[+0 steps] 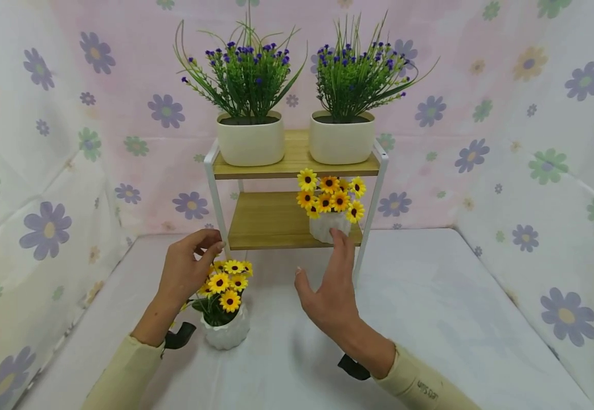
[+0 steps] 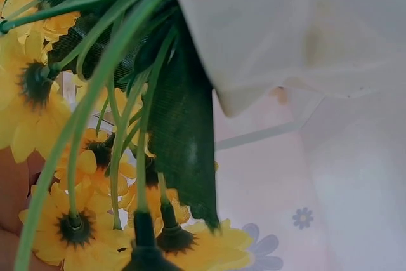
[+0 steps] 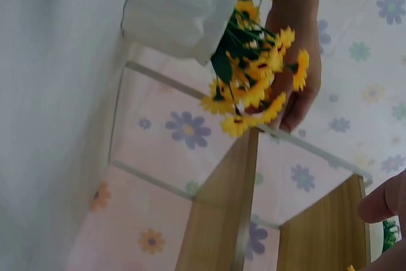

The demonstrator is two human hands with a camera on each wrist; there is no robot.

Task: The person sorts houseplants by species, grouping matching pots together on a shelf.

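Observation:
On the table, a white textured pot (image 1: 226, 330) holds yellow artificial flowers (image 1: 230, 283) with dark centres and green leaves. My left hand (image 1: 186, 267) hovers over the left side of these flowers, fingers loosely bent, thumb apart from the index finger. Stems (image 2: 120, 80) and a dark leaf fill much of the left wrist view beside the white pot. A second pot (image 1: 322, 228) of yellow and orange flowers (image 1: 330, 199) stands on the lower shelf's right end. My right hand (image 1: 332, 290) is raised in front of it, thumb spread and fingertips overlapping the pot in the head view.
A two-tier rack has a wooden top shelf (image 1: 297, 151), a lower shelf (image 1: 266, 219) and white metal legs. Two cream planters (image 1: 252, 142) with purple flowers and grass stand on top. Floral-print cloth (image 1: 163, 159) surrounds the white table (image 1: 430, 296).

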